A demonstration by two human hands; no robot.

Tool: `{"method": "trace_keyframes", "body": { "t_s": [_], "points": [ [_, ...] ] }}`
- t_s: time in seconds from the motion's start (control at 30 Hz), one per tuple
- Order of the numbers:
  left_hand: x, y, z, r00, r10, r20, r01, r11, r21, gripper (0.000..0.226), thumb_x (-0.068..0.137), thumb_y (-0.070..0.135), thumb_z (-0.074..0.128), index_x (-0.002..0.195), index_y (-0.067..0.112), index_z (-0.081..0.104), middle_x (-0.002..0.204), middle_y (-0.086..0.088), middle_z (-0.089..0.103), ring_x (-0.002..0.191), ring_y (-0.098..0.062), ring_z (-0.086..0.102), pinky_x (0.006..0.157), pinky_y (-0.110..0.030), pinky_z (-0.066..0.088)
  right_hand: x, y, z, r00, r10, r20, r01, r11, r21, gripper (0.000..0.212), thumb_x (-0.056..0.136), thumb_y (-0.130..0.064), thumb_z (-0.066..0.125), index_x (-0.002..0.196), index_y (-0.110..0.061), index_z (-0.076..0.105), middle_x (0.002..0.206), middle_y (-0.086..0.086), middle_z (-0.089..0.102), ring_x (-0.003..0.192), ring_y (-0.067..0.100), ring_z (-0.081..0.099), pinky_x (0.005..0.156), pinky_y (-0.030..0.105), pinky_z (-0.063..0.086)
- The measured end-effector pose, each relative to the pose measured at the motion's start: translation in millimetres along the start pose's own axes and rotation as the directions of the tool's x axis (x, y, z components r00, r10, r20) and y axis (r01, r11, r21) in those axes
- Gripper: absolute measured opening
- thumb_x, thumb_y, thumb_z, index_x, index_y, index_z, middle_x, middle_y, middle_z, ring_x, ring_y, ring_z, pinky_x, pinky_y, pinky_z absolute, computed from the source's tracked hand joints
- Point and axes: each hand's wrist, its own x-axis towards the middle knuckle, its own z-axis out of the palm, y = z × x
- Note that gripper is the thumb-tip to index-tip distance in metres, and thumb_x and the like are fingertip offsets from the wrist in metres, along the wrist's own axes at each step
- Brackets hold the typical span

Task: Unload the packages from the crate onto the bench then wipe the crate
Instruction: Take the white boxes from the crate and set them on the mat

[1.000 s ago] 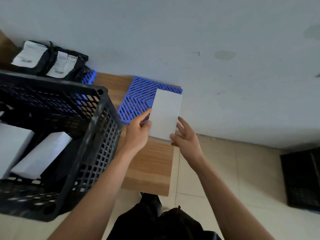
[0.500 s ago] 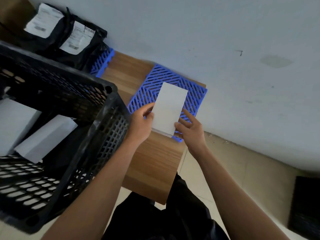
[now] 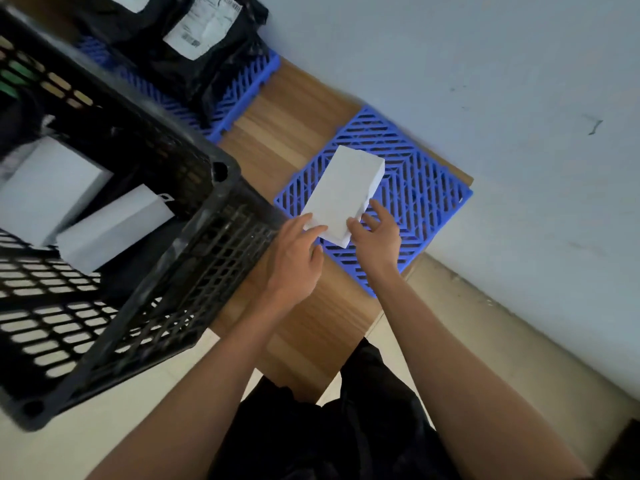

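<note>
On the blue grid mat point(image 3: 426, 202) at the bench's far right end, a white package point(image 3: 343, 192) is being set down: unload step, wipe not started. Left hand point(image 3: 294, 258) has fingertips on the package's near-left corner, fingers fairly straight, more steadying than gripping. Right hand point(image 3: 375, 233) pinches the near-right corner, thumb on top and fingers along the side edge. Can't tell if the package is fully flat on the mat; looks down or nearly so. Black crate point(image 3: 166, 244) sits just left of the hands, its corner overhanging the wooden bench point(image 3: 277, 133). At least two white packages point(image 3: 114, 226) are left inside, so my read is unloading is only partway. Two black mailer bags point(image 3: 194, 46) with labels lie on a second blue mat point(image 3: 242, 88) further back. Next move, as I judge it: release, pull both hands back, reach left over the crate rim for another package. Room: mat's right edge sits at or just past the bench end, wall point(image 3: 485, 81) directly behind, so don't push the package further right or back. Bare wood between the two mats is the free landing spot; crate wall limits leftward swing.
</note>
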Motion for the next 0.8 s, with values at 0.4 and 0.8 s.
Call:
{"method": "trace_keyframes", "body": {
  "t_s": [0.4,0.8],
  "points": [
    [10.2,-15.1,22.7,0.990,-0.123,0.074,0.127,0.991,-0.044,0.055,0.099,0.010,0.061,0.152,0.017,0.047,0.169,-0.011,0.020,0.156,-0.030,0.017,0.120,-0.053,0.032,24.2,-3.4,4.6,0.989,0.020,0.144,0.016,0.969,-0.246,0.054,0.099,-0.018,0.063,0.151,-0.019,0.046,0.126,0.005,0.070,0.077,0.005,0.070,0.069,0.030,0.063],
    [14.3,-15.1,28.4,0.979,-0.178,0.098,0.163,0.976,0.143,0.070,0.102,0.018,0.056,0.161,0.034,0.023,0.171,-0.003,-0.014,0.157,-0.031,-0.011,0.118,-0.062,0.030,53.0,17.5,-25.1,0.799,-0.348,0.491,0.590,0.291,-0.753,0.068,0.097,-0.006,0.055,0.159,-0.025,0.033,0.170,0.011,0.013,0.154,0.039,0.015,0.117,0.062,0.030]
  ]
}}
